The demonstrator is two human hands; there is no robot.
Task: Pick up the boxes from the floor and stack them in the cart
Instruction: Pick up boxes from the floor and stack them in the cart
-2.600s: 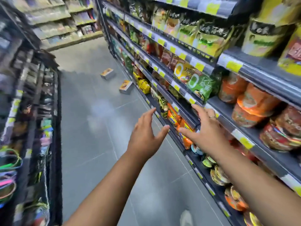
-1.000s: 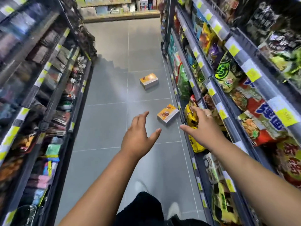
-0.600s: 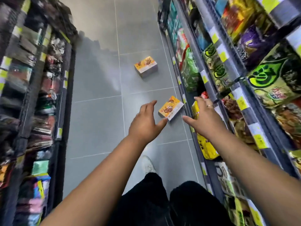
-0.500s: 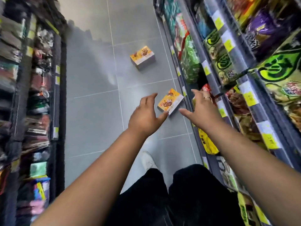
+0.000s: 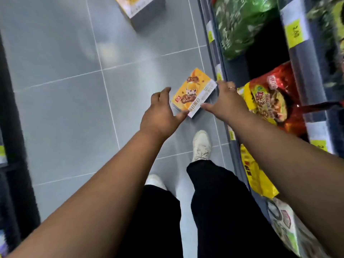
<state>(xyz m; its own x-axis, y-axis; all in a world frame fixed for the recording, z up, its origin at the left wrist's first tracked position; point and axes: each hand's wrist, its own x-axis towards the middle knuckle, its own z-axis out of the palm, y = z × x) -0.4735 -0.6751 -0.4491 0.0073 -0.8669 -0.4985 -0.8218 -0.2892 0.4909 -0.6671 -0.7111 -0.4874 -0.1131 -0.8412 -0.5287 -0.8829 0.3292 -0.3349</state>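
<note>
An orange and white box (image 5: 193, 92) lies flat on the grey tiled floor close to the right-hand shelf. My left hand (image 5: 160, 112) is at its left side with fingers spread, the thumb at the box's near corner. My right hand (image 5: 225, 103) is at its right side, fingers straight along the far edge and thumb near the front edge. Neither hand has closed round the box. A second box of the same kind (image 5: 141, 6) lies further up the aisle, cut off by the top of the frame. No cart is in view.
A shelf unit (image 5: 270, 43) with green, red and yellow snack bags runs along the right. A dark shelf (image 5: 11, 127) lines the left edge. My two white shoes (image 5: 202, 146) and black trousers stand just below the box.
I have walked up the aisle and bent down. The near box is now right between my hands, which have dropped to either side of it. The far box has slid to the top edge.
</note>
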